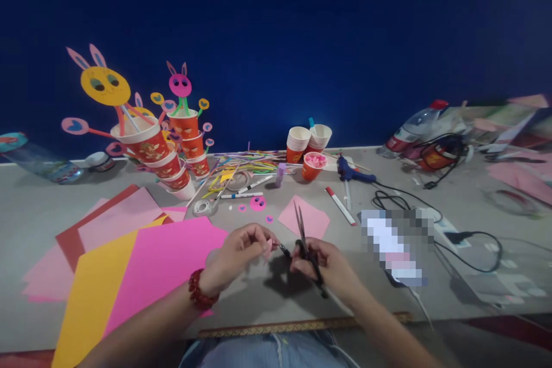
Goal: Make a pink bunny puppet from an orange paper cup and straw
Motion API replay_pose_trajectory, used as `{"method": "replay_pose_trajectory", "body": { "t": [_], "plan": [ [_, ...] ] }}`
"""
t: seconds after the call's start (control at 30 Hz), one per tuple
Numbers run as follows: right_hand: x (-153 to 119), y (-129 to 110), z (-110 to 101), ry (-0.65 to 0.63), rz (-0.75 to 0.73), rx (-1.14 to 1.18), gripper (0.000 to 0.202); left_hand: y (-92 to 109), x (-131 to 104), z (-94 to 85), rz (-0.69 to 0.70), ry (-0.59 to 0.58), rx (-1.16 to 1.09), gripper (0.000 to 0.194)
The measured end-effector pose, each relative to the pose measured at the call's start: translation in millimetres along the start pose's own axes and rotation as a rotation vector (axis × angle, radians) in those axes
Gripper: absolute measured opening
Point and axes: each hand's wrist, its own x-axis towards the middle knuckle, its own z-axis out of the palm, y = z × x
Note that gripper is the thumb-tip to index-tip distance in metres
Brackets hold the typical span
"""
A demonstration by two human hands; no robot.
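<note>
Through my head view, at lower centre of the frame, I see the left hand point(246, 248) with its fingertips pinched on a small pink paper piece point(269, 248). To its right, my other view of fingers is the right hand point(324, 264), curled closed around black scissors point(301, 223), blades pointing up. The scissors stand before a pink sheet point(314, 214); a magenta sheet point(159, 270) lies at lower left.

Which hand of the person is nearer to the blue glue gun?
The right hand, holding scissors on the near side of the blue glue gun. The left hand is farther leftward.
</note>
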Motion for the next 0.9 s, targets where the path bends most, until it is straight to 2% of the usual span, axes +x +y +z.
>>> {"method": "replay_pose_trajectory", "body": {
  "t": [0.07,0.17,0.3,0.47,0.73,0.9],
  "plan": [
    [4.5,6.6,17.9,0.082,-0.067,0.111,0.040,-9.6,-3.0,6.5,0.059,0.113,0.008,0.022],
    [10.1,13.3,41.5,0.176,-0.129,0.154,0.033,-23.3,-6.2,14.7,0.119,0.244,-0.031,0.019],
    [13.9,15.5,59.8,0.229,-0.183,0.222,0.030,-35.9,-8.0,21.0,0.186,0.290,-0.052,0.016],
    [16.0,14.4,63.0,0.230,-0.208,0.273,0.031,-40.6,-8.1,25.5,0.237,0.315,-0.062,0.015],
    [17.7,20.5,65.8,0.236,-0.237,0.294,0.029,-36.4,-8.0,35.0,0.274,0.392,-0.022,0.020],
    [18.6,16.4,65.7,0.234,-0.220,0.298,0.032,-34.4,-9.6,36.4,0.250,0.377,-0.029,0.020]
  ]
}}
